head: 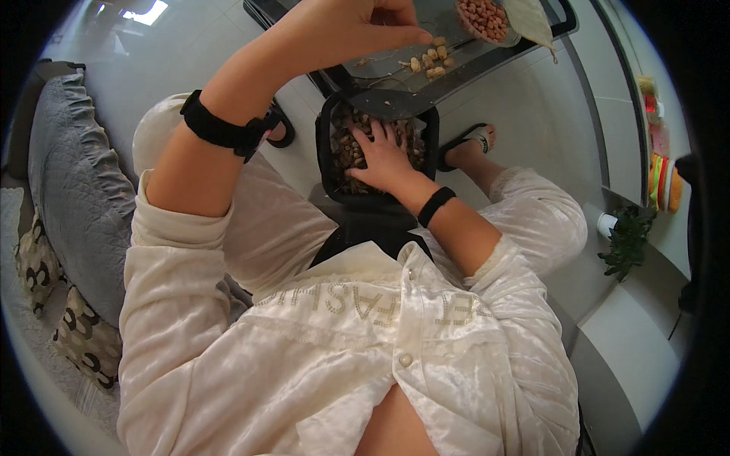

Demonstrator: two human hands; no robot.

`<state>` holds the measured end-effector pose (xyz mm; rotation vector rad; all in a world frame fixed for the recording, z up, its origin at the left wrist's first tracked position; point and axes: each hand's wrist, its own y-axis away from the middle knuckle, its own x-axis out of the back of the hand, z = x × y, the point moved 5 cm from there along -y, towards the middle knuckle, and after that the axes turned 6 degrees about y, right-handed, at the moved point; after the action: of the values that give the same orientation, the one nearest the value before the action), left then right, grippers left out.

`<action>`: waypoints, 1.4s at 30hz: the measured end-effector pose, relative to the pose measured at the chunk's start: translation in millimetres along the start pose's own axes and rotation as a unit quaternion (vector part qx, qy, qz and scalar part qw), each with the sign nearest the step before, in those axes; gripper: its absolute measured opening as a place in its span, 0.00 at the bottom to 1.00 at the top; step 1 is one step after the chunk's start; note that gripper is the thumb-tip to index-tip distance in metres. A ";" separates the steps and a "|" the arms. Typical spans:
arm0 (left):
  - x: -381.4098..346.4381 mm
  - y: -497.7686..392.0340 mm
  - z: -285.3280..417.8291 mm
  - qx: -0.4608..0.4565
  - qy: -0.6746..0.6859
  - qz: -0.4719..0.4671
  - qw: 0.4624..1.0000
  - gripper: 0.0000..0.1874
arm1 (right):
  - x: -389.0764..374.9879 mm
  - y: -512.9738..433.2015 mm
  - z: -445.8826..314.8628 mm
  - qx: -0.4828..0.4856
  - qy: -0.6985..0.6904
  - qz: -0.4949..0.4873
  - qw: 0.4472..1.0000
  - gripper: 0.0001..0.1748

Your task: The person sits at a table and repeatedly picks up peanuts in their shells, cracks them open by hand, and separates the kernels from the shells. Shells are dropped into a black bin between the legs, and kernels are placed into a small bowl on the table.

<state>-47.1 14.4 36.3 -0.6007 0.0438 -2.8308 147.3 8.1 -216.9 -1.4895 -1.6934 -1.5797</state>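
Observation:
My left hand [393, 28] is above the dark glass tabletop, thumb stretched out and fingers curled; the top frame edge cuts it off, and I cannot tell if it holds anything. Right beside the thumb tip lies a small group of unshelled peanuts [428, 60]. Lower down, my right hand [385, 157] rests with spread fingers on peanut shells [348, 151] inside a black bin [328, 176]. The bin stands between my legs, partly under the table corner. A clear container [465, 17] of shelled reddish peanuts [485, 21] sits farther back on the table.
A pale cloth [530, 23] lies against the container and over the glass table's edge [513, 48]. Thin stem bits [382, 77] lie on the glass. Grey and patterned cushions [80, 188] are at left. A potted plant [627, 239] and a white cabinet [627, 154] stand at right.

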 end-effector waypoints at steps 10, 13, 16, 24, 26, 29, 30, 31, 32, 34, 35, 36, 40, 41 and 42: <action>2.4 -4.0 5.6 0.014 0.068 0.006 0.998 0.11 | -74.3 -46.3 36.8 -0.022 -0.012 -0.097 0.995 0.51; 0.2 -9.8 4.3 0.020 0.066 0.013 0.998 0.12 | -72.6 -50.0 34.7 -0.066 0.058 -0.181 0.979 0.51; 5.0 -13.1 4.9 -0.002 0.025 0.033 0.999 0.12 | -49.2 -44.0 18.7 -0.027 0.151 -0.140 0.978 0.52; 13.6 -11.0 2.3 0.035 -0.039 0.064 0.997 0.13 | 29.3 33.7 10.6 0.068 -0.141 -0.076 0.985 0.47; 12.4 -10.7 3.8 0.017 -0.052 0.077 0.996 0.13 | 43.0 52.8 20.3 0.052 -0.175 0.033 0.983 0.46; 8.9 -9.2 4.3 0.003 -0.067 0.075 0.995 0.12 | 53.2 65.9 41.5 -0.044 -0.119 0.262 0.957 0.45; 8.0 -8.7 4.2 0.000 -0.073 0.070 0.995 0.11 | 50.4 61.7 48.9 -0.111 -0.113 0.306 0.939 0.45; 7.1 -9.4 3.3 -0.002 -0.073 0.070 0.995 0.11 | 45.3 57.7 56.3 -0.188 -0.121 0.334 0.916 0.46; 5.5 -11.1 1.7 -0.005 -0.072 0.069 0.995 0.11 | 34.4 48.7 57.1 -0.242 -0.079 0.276 0.927 0.47; 6.3 -16.3 -3.3 -0.013 -0.080 0.070 0.994 0.11 | 24.7 39.9 43.2 -0.191 -0.015 0.239 0.952 0.46; 6.5 -19.1 -7.5 -0.020 -0.084 0.072 0.994 0.11 | 21.0 38.0 36.1 -0.178 0.015 0.200 0.963 0.45; 4.8 -21.7 -13.7 -0.026 -0.085 0.076 0.993 0.11 | 22.4 40.6 22.8 -0.131 0.066 0.202 0.968 0.44; -14.7 -24.3 -27.4 -0.206 -0.245 0.143 0.937 0.12 | 44.7 58.9 5.7 0.020 -0.269 -0.122 0.955 0.35; -24.0 -24.3 -35.4 -0.204 -0.257 0.132 0.936 0.13 | 66.8 70.8 6.4 0.042 -0.323 -0.116 0.938 0.32; -33.2 -24.1 -41.6 -0.201 -0.267 0.120 0.935 0.15 | 91.2 82.9 7.7 0.072 -0.381 -0.110 0.915 0.30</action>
<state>-40.1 45.1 -13.0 -1.3323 0.5639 -2.3397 188.1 37.2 -104.1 -2.0492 -2.3948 -0.9625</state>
